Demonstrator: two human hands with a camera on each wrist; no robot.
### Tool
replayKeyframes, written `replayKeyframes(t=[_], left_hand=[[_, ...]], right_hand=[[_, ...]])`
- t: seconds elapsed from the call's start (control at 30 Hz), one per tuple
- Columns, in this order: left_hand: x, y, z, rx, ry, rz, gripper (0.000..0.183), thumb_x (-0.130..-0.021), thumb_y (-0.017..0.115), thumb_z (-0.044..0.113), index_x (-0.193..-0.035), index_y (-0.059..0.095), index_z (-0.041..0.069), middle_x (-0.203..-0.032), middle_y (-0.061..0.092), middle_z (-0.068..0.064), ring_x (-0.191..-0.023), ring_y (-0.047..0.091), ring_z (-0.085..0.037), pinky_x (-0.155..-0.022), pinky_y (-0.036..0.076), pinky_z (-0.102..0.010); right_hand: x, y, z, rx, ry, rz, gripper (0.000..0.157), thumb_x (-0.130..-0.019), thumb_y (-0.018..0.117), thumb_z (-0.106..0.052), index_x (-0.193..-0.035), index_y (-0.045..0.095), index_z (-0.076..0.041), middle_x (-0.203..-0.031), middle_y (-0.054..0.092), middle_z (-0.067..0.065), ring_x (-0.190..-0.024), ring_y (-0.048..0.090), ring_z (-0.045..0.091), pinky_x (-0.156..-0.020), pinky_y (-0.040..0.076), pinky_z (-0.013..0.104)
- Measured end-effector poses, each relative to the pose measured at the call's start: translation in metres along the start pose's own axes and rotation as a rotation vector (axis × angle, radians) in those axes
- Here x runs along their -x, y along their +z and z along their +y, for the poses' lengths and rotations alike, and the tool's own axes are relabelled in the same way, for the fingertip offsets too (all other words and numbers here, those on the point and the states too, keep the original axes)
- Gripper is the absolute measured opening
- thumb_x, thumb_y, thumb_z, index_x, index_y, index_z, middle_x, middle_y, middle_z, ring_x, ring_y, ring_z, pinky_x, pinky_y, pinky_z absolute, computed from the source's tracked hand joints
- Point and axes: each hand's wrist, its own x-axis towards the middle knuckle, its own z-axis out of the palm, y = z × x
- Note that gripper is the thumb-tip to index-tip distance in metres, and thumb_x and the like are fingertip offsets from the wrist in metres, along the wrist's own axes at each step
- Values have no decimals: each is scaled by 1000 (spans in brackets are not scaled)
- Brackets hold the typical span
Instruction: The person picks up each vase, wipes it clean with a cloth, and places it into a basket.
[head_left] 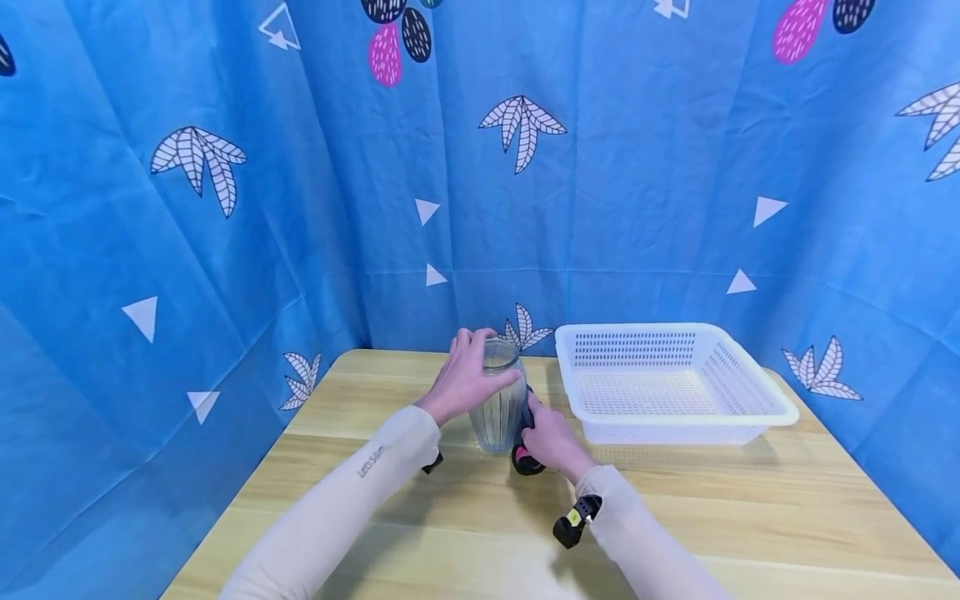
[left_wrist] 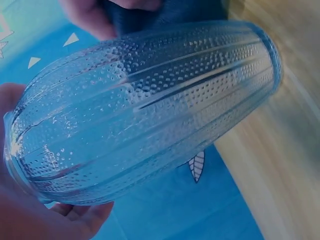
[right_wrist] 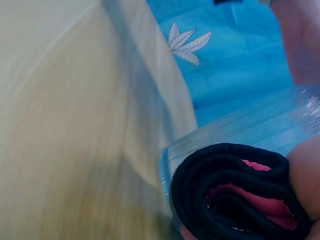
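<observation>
A clear glass vase (head_left: 493, 423) stands between the two hands near the far edge of a wooden table (head_left: 450, 533), its mouth upward; whether its base touches the wood, I cannot tell. Its wall carries long vertical ribs with rows of small raised dots between them, as the left wrist view shows. The left hand (head_left: 471, 375) grips the vase by its rim and neck from above, the thumb on the near side and the fingers bent over the far side. The right hand (head_left: 557, 437) holds a rolled-up dark cloth (right_wrist: 240, 190), its fingers closed around the roll, on the right side of the vase and low down. The end of the roll shows a spiral of dark layers with a pink lining inside. The roll overlaps the glass in both wrist views, but I cannot tell whether the two touch. To the right of both hands, apart from them, a white plastic basket (head_left: 690, 419) with slotted walls sits on the table. Pale long sleeves cover the arms, the left sleeve (head_left: 348, 492) bearing printed lettering, and a black strap (head_left: 576, 518) circles the right wrist. Behind the table hangs a blue curtain (head_left: 637, 183) printed with white leaves, triangles and coloured drops
</observation>
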Motion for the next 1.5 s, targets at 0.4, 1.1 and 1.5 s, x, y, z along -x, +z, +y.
replayKeyframes(t=[0.4,1.1,1.5], left_hand=[[-1,-13,4,84,5,-61,87,-82,80,47,-152,38,18,-133,49,-13,-114,51,-25,-97,48,-45],[-5,-7,-1,186,20,-69,92,-81,80,52,-154,35,18,-141,44,-4,-132,43,-26,-108,43,-49],[-1,-5,0,54,-4,-3,89,-80,75,61,-150,38,20,-130,41,-5,-112,46,-21,-95,49,-43]], right_hand=[[14,-47,-42,55,-199,254,76,-89,62,-2,-158,34,-17,-136,58,25,-89,66,32,-75,54,45],[-9,-7,-11,35,-3,15,68,-95,53,-7,-157,27,1,-114,68,29,-75,65,26,-65,52,41],[0,-11,-8,10,-22,2,66,-92,55,-6,-155,35,0,-134,60,29,-97,64,31,-81,52,45]])
